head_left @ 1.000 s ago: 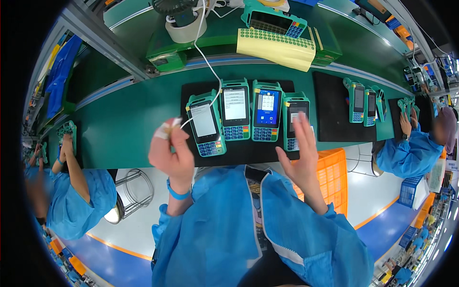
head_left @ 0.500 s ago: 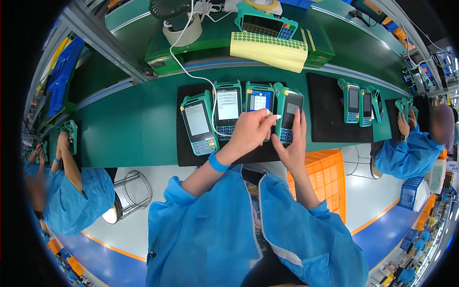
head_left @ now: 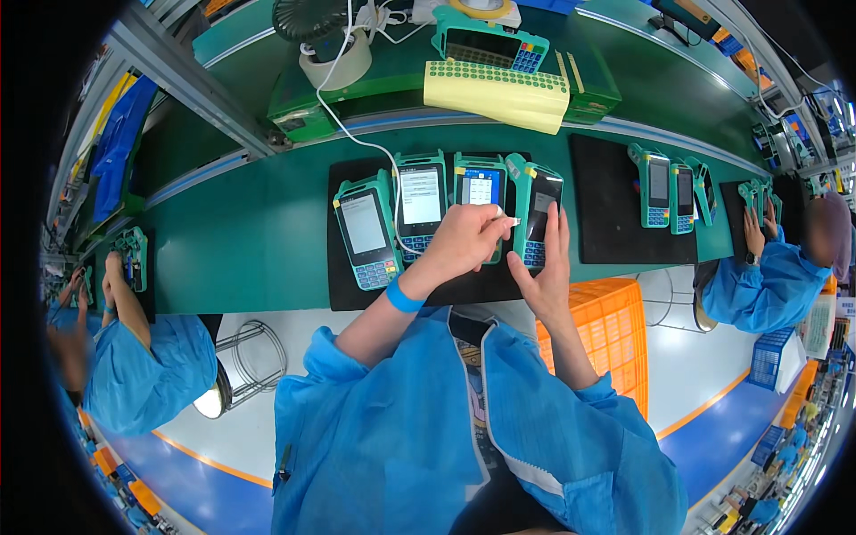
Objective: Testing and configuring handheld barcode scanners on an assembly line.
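My left hand point(head_left: 464, 241) pinches the white cable plug point(head_left: 511, 222) at the left edge of the rightmost handheld terminal point(head_left: 539, 207); whether its tip is in a port I cannot tell. My right hand point(head_left: 547, 278) holds that terminal, thumb at its lower left and fingers along its right side. This terminal has a teal casing and a dark screen. Partly behind my left hand lies a second terminal point(head_left: 481, 185) with a blue and white screen. Farther left are a terminal with a lit list point(head_left: 421, 196) and a tilted terminal with a pale screen point(head_left: 364, 223).
A black mat point(head_left: 343, 299) lies under the terminals; another mat point(head_left: 615, 227) at right bears several more. The white cable point(head_left: 370, 144) runs down from the shelf, past a fan point(head_left: 312, 18). An orange crate point(head_left: 606, 334) stands below the table. Co-workers sit left point(head_left: 147, 379) and right point(head_left: 758, 281).
The plug in my left hand has tilted and shifted slightly along the terminal's left edge. My right hand keeps its place on the terminal.
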A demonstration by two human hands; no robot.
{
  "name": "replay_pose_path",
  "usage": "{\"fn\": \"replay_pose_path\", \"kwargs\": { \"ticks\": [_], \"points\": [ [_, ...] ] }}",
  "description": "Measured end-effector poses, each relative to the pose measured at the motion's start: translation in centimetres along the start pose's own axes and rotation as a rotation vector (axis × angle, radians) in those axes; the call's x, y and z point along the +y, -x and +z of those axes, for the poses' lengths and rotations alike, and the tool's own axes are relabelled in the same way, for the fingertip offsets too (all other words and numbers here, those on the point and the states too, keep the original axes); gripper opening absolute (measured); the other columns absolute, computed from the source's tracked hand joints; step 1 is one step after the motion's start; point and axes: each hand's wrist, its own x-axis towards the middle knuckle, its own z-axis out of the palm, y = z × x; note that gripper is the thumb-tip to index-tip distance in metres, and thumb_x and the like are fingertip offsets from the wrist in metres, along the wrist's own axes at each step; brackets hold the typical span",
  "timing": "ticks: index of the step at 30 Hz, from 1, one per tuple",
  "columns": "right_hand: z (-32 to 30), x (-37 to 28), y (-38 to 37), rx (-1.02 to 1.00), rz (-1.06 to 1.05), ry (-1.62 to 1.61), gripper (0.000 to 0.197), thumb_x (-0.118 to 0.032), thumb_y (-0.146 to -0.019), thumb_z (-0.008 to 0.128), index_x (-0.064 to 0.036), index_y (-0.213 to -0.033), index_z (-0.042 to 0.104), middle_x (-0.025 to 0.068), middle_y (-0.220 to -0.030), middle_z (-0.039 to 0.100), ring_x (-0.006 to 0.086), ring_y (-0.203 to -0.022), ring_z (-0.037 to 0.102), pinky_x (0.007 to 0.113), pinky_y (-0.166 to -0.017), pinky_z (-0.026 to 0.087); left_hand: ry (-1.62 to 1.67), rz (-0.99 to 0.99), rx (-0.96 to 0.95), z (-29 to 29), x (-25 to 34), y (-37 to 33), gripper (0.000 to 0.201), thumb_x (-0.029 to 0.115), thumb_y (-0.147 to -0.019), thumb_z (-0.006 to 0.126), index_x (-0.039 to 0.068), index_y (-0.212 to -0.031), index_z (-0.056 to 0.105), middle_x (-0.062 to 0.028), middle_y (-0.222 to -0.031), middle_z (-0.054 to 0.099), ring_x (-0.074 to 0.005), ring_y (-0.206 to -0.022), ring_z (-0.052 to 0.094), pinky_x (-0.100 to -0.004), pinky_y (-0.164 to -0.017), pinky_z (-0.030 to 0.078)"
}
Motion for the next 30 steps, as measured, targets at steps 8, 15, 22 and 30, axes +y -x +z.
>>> {"fn": "replay_pose_path", "kwargs": {
  "ticks": [8, 15, 22, 30],
  "points": [
    [0.4, -1.0, -1.2, -0.044, -0.119, 0.128, 0.104, -0.022, -0.083, 0.082, -0.0020, -0.163, 0.020, 0.0357, -0.162, 0.021, 0.0533, -0.143, 0.038, 0.050, -0.110, 0.044, -0.119, 0.035, -0.019, -1.7, -0.9, -1.2, 0.031, 0.020, -0.099, 0.064, -0.004, -0.080, 0.068, -0.0114, -0.064, 0.067, -0.0200, -0.045, 0.062, -0.0335, -0.045, 0.047],
    [-3.8, -2.3, -9.2, 0.006, -0.158, 0.171, 0.034, -0.024, -0.088, 0.080, -0.0036, -0.112, 0.068, 0.0188, -0.125, 0.069, 0.0413, -0.121, 0.063, 0.050, -0.107, 0.047, -0.313, 0.233, 0.140, -2.3, -1.3, -0.4, 0.027, 0.020, -0.100, 0.064, -0.001, -0.084, 0.069, -0.0160, -0.069, 0.069, -0.0304, -0.058, 0.068, -0.0396, -0.055, 0.052],
    [-5.7, -1.8, -25.0, 0.213, -0.459, 0.204, 0.025, 0.001, -0.090, 0.071, -0.0024, -0.114, 0.066, 0.0140, -0.120, 0.070, 0.0373, -0.111, 0.068, 0.041, -0.091, 0.055, -0.360, 0.237, 0.182, -3.1, 2.0, 0.2, 0.031, 0.026, -0.100, 0.063, 0.001, -0.083, 0.068, -0.0169, -0.074, 0.071, -0.0368, -0.069, 0.070, -0.0437, -0.062, 0.053],
    [-4.9, 0.0, -29.6, 0.191, -0.633, 0.292, 0.019, -0.001, -0.085, 0.075, -0.0018, -0.101, 0.066, 0.0119, -0.111, 0.073, 0.0327, -0.103, 0.070, 0.042, -0.086, 0.057, -0.376, 0.290, 0.205, -3.9, 3.1, 0.2, 0.029, 0.024, -0.101, 0.063, 0.002, -0.083, 0.066, -0.0167, -0.073, 0.070, -0.0362, -0.066, 0.069, -0.0442, -0.060, 0.053]
  ]
}}
